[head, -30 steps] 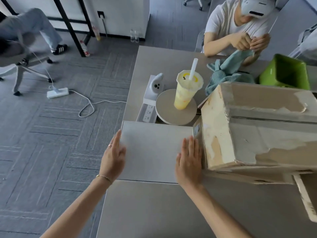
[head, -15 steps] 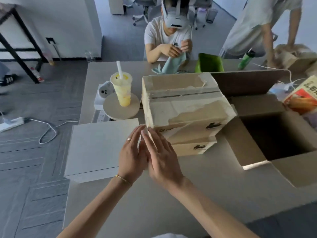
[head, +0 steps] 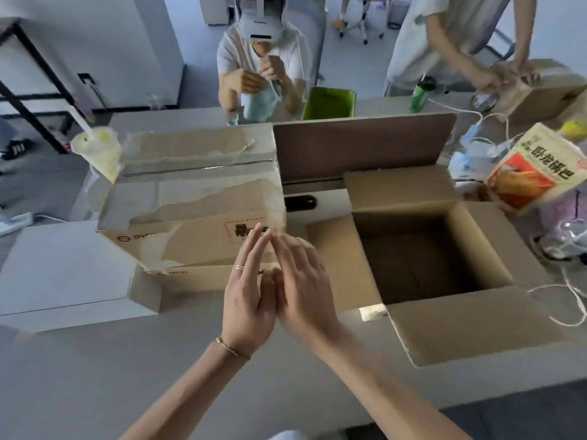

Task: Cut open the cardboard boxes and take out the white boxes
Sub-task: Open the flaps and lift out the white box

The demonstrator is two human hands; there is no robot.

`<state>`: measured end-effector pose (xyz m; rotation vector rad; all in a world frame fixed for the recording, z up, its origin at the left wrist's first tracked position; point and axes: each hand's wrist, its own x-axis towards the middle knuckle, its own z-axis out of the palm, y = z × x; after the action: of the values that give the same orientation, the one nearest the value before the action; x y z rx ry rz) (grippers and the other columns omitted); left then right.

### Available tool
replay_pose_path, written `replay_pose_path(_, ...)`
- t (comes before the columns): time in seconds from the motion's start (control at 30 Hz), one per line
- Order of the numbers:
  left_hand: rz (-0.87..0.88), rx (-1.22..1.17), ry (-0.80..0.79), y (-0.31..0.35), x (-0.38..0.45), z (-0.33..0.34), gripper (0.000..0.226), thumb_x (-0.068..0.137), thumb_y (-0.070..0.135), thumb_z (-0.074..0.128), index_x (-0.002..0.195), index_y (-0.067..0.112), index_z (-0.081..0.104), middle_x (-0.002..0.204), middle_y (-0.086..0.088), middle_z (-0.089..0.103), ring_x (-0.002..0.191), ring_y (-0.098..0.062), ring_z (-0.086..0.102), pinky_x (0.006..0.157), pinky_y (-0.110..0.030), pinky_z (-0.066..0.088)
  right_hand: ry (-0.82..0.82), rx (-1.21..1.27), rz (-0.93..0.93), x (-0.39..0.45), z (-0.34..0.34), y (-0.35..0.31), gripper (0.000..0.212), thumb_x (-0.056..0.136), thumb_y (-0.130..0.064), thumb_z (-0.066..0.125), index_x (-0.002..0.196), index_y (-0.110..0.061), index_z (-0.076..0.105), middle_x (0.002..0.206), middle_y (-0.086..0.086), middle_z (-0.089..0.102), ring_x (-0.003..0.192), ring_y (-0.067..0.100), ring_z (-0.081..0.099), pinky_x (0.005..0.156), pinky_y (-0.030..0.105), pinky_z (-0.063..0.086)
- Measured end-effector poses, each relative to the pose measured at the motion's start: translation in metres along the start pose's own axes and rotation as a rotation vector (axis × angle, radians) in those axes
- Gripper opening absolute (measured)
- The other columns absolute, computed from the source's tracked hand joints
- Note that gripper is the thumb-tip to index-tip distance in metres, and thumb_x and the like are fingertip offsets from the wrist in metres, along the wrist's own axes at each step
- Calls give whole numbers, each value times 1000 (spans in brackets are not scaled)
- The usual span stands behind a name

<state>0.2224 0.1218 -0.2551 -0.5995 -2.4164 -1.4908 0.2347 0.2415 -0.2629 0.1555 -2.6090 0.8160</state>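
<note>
— Looking down at the desk point(head: 133, 369), what are the two hands doing?
— The left hand point(head: 246, 300) and the right hand point(head: 301, 287) are pressed palm to palm over the desk, fingers straight and pointing away from the person. Neither holds anything. A ring sits on a left finger and a thin bracelet on the left wrist.
— Where are the cardboard boxes?
— One taped cardboard box point(head: 193, 198) stands just beyond the fingertips, its top flaps closed and its paper skin torn in patches. It rests on a flatter cardboard box point(head: 197, 277) that pokes out beneath it. To the right, an open cardboard box point(head: 425, 249) has its flaps spread wide; its inside is dark and I cannot tell what it contains.
— And the white box?
— A white box point(head: 63, 268) lies flat on the desk at the left, just beside the taped box.
— Anything else around?
— A yellow drink with a straw point(head: 97, 150) stands behind the taped box's left corner. A snack bag point(head: 540, 166) sits at the far right. Across the desk, a person in a headset point(head: 262, 27) holds a blue cloth point(head: 262, 103) beside a green tub point(head: 328, 103).
</note>
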Motion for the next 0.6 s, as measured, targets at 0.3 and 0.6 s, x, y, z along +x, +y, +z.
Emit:
replay_pose_path(0.3, -110, 89, -130, 30, 9, 98, 64, 97, -3, 52, 153, 25, 42, 162, 5, 38, 148, -1, 33, 114, -13, 28, 26, -26, 140, -22, -71, 112, 56, 101, -17, 57, 155, -17, 40, 148, 0, 52, 139, 16, 43, 112, 39, 44)
replay_pose_path(0.6, -267, 67, -261, 14, 12, 149, 61, 97, -3, 52, 152, 22, 45, 159, 3, 42, 150, -14, 32, 113, -12, 23, 17, -204, 247, -39, -100, 162, 57, 100, -17, 59, 154, -18, 41, 144, 3, 54, 133, 19, 48, 108, 37, 48)
